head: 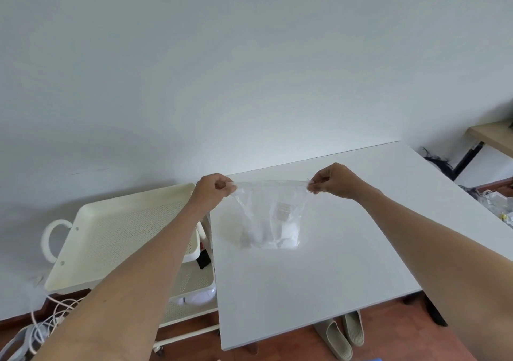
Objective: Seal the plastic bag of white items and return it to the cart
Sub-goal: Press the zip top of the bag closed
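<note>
Plastic bag (270,216) hangs stretched between our two hands over the middle of the white table (347,263), nearer its far edge than its near one; the white items (266,238) sag in the bottom, which seems to rest on or just above the tabletop. Our left hand (211,192) pinches the bag's top left corner, fingers curled tight on the plastic; our right hand (334,181) pinches the top right corner the same way, so the mouth is pulled into a taut line. We cannot tell whether the strip along the mouth is already pressed closed.

The risk, as we judge it, lies in the clear film: if the two lips are not lined up while we pull, the seal may catch only in part and open once lifted. Pulling too hard could slip a corner from our fingers and tip the items out.

The cart (116,230) stands just beside the table's left edge, its top tray free to receive the bag. Slippers (344,335) lie on the floor under the near edge.
</note>
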